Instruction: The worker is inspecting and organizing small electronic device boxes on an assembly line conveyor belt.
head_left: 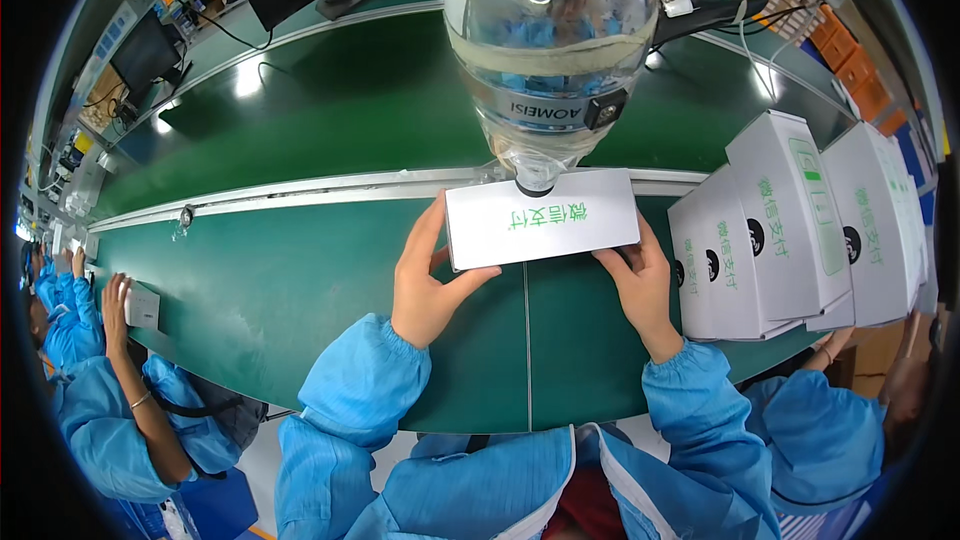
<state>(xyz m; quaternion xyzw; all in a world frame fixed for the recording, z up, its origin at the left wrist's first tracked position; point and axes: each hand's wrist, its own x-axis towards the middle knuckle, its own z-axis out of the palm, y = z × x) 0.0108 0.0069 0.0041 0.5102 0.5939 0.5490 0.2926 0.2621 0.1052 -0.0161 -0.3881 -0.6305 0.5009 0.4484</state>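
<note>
A white carton (pixel 545 230) with green print is held between my two hands, over the green work table (pixel 290 290). My left hand (pixel 428 285) grips its left end, thumb along the near edge. At the right end my right hand (pixel 643 292) closes on it in the same way. Right behind the carton, a clear rounded dispenser (pixel 548 60) with a dark label band points its wrapped, black-ringed nozzle (pixel 536 183) down; the tip overlaps the carton's far edge, and whether it touches cannot be told.
Several white cartons (pixel 770 230) stand in a row at the right. A metal rail (pixel 330 183) crosses behind, with a dark green conveyor belt (pixel 330 105) beyond. On the left a co-worker's hand (pixel 116 305) holds a small white box (pixel 143 306). Another blue-sleeved person (pixel 815 425) is at the right.
</note>
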